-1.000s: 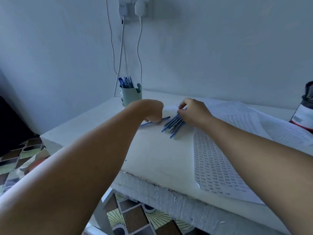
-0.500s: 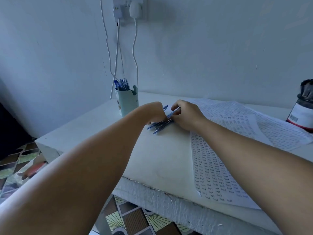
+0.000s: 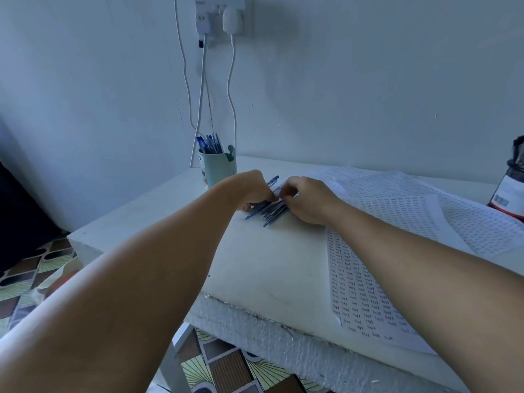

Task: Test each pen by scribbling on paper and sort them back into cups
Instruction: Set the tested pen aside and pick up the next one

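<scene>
**Pens gathered between both hands**

Fingers of our left hand (image 3: 249, 191) curl down onto the near-left side of a bundle of blue pens (image 3: 268, 211) lying on the white table (image 3: 263, 268), and our right hand (image 3: 307, 198) curls onto the same bundle from the other side. We seem to pinch the pens between the two hands, fingertips nearly meeting over the middle of the bundle, though how tightly either hand grips we cannot tell, since the knuckles hide the fingertips. The pens lie roughly parallel, pointing from near-left to far-right, their lower ends sticking out toward us below the hands; one pen tip (image 3: 273, 179) pokes out beyond our left hand on the far side.

Just right of the bundle, sheets of paper (image 3: 365, 285) covered in rows of small marks spread across the table, overlapping one another, and our right forearm crosses above them. Behind our left hand, near the table's back-left corner, stands a pale green cup (image 3: 219, 170) holding more blue pens (image 3: 209, 143) upright. Two white cables (image 3: 231, 89) hang from a wall socket (image 3: 219, 12) down behind the cup. At the far right edge sits a dark container with a white label (image 3: 510, 191), only partly in view. Patterned floor tiles (image 3: 226, 367) show below the table's edge.
</scene>
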A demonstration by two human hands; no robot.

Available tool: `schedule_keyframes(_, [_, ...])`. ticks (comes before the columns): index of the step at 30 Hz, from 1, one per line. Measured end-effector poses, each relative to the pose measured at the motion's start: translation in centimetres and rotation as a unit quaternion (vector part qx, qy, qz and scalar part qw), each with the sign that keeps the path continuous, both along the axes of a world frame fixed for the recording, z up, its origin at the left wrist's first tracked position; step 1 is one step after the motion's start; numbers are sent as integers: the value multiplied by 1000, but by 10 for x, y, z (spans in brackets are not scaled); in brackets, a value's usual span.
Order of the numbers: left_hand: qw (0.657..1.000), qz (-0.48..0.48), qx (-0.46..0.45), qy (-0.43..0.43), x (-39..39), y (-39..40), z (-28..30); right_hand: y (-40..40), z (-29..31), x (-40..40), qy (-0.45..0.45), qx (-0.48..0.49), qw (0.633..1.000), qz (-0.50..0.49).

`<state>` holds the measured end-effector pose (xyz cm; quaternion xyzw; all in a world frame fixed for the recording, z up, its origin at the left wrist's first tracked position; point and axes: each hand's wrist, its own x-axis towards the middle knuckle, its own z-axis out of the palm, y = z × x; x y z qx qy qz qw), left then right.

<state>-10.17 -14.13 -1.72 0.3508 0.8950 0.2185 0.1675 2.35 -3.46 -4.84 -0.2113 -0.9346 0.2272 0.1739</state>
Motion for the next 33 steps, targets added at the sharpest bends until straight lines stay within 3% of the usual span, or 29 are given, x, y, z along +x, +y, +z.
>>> schedule_keyframes(5, [996, 39, 76, -40, -6, 3, 3, -2, -1, -6, -32, 26, 999, 12])
schedule_keyframes(11, [985, 5, 172, -2, -7, 3, 18, -6, 8, -9, -98, 69, 993, 18])
schedule_keyframes(17, [963, 32, 268, -29, -8, 3, 15, -8, 11, -16, -103, 147, 983, 44])
schedule_keyframes(21, [954, 55, 289, -66, -9, 1, 12, -5, 10, -18, -111, 136, 982, 73])
schedule_keyframes(29, [928, 43, 360, -82, -5, -4, 21, -4, 0, -20, -46, 156, 982, 100])
schedule_keyframes(33, [905, 21, 424, -42, -3, -9, 38, -4, -1, -22, 81, 128, 987, 62])
